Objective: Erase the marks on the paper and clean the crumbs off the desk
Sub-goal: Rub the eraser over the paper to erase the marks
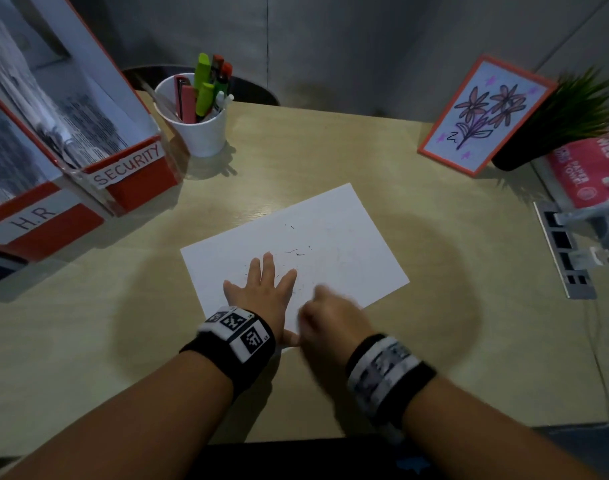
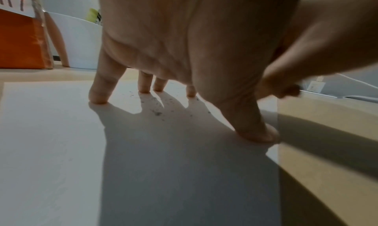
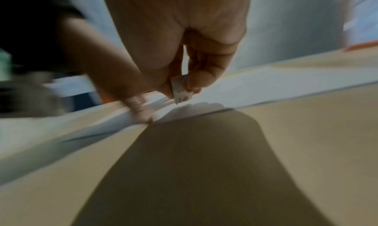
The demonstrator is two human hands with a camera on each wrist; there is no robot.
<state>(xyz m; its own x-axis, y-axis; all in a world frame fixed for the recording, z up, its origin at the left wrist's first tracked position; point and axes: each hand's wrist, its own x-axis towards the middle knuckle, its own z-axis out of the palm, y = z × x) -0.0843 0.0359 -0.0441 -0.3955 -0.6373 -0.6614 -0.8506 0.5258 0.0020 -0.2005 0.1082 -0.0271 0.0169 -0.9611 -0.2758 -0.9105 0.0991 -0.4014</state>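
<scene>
A white sheet of paper (image 1: 317, 237) lies tilted in the middle of the wooden desk (image 1: 434, 323). Faint pencil strokes and dark eraser crumbs (image 1: 298, 252) dot its centre; the crumbs (image 2: 157, 113) also show under my left hand. My left hand (image 1: 261, 289) presses flat on the sheet's near left part, fingers spread and straight, fingertips (image 2: 98, 98) on the paper (image 2: 51, 140). My right hand (image 1: 331, 313), blurred by motion, is at the sheet's near edge. It pinches a small white eraser (image 3: 181, 92) between thumb and fingers, its tip on the paper (image 3: 266, 82).
Red file boxes (image 1: 88, 161) labelled SECURITY and H.R stand at the left. A white cup of pens (image 1: 199, 123) is behind the paper. A framed flower drawing (image 1: 483, 116), a potted plant (image 1: 573, 112) and a paper towel pack (image 1: 587, 171) stand at the right, by a socket strip (image 1: 566, 254).
</scene>
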